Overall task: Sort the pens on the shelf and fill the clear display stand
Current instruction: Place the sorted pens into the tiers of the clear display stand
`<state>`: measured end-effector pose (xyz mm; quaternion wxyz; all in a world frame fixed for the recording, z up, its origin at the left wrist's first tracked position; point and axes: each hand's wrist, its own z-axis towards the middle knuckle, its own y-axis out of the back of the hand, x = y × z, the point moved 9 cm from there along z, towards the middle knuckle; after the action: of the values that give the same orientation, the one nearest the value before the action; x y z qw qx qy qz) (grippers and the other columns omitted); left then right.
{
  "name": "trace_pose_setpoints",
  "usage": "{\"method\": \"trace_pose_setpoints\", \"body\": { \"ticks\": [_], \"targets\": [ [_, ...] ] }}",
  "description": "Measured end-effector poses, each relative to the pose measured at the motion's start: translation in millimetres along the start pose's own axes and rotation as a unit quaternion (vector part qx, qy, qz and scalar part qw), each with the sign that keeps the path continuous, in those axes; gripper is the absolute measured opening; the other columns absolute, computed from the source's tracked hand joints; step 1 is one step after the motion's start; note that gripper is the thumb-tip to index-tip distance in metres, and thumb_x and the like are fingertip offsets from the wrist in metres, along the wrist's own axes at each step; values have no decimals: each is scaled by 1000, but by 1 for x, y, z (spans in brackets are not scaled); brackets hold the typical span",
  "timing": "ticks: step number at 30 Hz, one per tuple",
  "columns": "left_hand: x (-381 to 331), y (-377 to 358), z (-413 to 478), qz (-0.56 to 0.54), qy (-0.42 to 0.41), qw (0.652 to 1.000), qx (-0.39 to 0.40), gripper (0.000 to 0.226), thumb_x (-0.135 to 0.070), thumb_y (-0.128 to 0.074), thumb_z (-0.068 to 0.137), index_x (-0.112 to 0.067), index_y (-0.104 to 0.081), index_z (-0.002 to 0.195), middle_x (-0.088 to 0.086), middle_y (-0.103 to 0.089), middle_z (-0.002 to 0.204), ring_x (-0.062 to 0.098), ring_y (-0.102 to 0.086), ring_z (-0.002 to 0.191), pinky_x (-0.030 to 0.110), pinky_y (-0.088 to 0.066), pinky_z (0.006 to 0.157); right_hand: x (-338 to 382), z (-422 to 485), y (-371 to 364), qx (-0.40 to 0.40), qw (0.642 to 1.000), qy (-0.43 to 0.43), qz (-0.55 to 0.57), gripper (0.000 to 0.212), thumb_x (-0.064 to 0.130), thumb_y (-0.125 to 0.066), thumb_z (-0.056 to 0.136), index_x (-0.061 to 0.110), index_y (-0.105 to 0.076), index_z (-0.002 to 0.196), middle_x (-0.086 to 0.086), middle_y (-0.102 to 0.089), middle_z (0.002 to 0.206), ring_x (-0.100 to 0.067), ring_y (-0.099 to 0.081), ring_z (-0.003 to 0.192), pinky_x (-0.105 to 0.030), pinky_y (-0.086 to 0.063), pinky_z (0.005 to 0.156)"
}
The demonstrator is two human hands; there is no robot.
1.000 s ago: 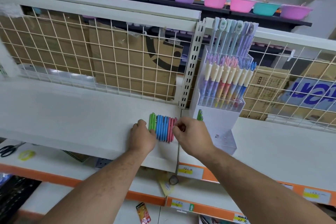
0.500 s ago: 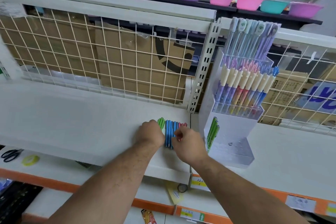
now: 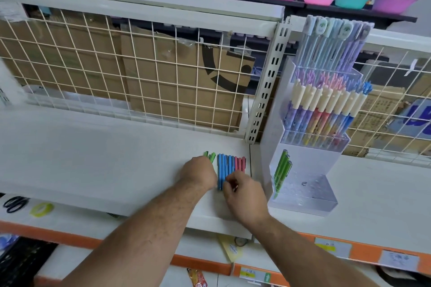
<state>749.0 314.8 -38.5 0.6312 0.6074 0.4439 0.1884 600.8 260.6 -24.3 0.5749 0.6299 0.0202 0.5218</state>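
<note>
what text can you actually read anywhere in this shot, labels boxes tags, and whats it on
"U" (perhaps; cut off by the frame edge): big blue letters on the blue and white box at the far right.
Price labels on the orange shelf edge: blurred, unreadable.
Small print on the cardboard box: too small to read.
Yellow hanging tag: too small to read.

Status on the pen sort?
Left hand covers loose green pens; right hand pinches blue pens at near ends. Clear stand: stocked green pens in bottom tier. Path clear.
</note>
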Motion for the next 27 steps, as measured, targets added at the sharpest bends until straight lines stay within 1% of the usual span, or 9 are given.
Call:
{"method": "trace_pose_setpoints", "body": {
  "ticks": [2,5,8,10,13,16,20,24,27],
  "targets": [
    [2,-3,1,-8,5,1000,3,4,-9,-57,89,-13,-56,91,0,-54,81,20,-56,77,28,-45,61,-3,-15,-8,15,999,35,-10,7,25,-59,94,27,-62,88,12,-61,80,-4,-56,68,-12,-38,57],
    [10,-7,7,-42,21,999,20,12,-13,-53,91,-10,-61,100,5,-62,92,22,-57,82,29,-45,65,-3,-26,-13,22,997,67,-24,8,26,-57,94,26,-58,86,12,-56,79,-7,-52,68,-15,-38,58],
    [24,-8,16,-127,53,989,49,23,-12,-52,94,-4,-62,112,14,-67,113,31,-65,101,29,-49,74,0,-23,-14,26,998,57,-25,11,29,-54,93,22,-61,88,6,-63,84,-11,-57,73,-24,-50,65],
    [35,-12,19,-200,80,974,63,24,-6,-54,94,0,-60,117,16,-65,113,34,-66,106,30,-53,77,-1,-22,-17,40,998,48,-32,14,30,-53,93,21,-63,90,3,-65,88,-14,-59,77,-31,-54,71],
    [47,-19,12,-354,124,925,63,17,-4,-43,91,-5,-56,102,11,-60,90,33,-68,81,40,-55,72,-4,-20,-19,48,998,33,-29,13,30,-55,91,20,-62,88,4,-63,84,-12,-58,75,-28,-52,67],
    [50,-24,1,-475,138,866,70,17,-2,-34,94,-9,-49,93,9,-61,83,22,-59,65,31,-51,60,-5,-19,-20,45,998,23,-29,11,30,-57,89,23,-61,82,8,-60,78,-7,-55,69,-19,-42,58],
    [51,-13,-12,-528,91,844,27,20,-6,-34,98,-14,-48,108,7,-56,79,17,-47,58,26,-42,47,-9,-19,-21,48,999,3,-9,12,32,-56,87,23,-61,80,11,-61,75,-7,-56,68,-23,-45,57],
    [43,-9,-27,-567,47,822,33,19,-14,-41,102,-22,-53,113,6,-54,85,15,-40,63,28,-40,50,-10,-19,-21,75,997,-12,10,11,34,-57,86,25,-62,81,13,-61,75,-5,-57,69,-18,-41,55],
    [30,-10,-40,-622,40,780,49,24,-6,-45,100,-17,-63,112,5,-51,79,12,-39,59,25,-38,49,-12,-17,-22,105,993,-35,49,8,34,-59,86,30,-60,79,11,-65,80,-8,-60,73,-20,-45,60]
  ]
}}
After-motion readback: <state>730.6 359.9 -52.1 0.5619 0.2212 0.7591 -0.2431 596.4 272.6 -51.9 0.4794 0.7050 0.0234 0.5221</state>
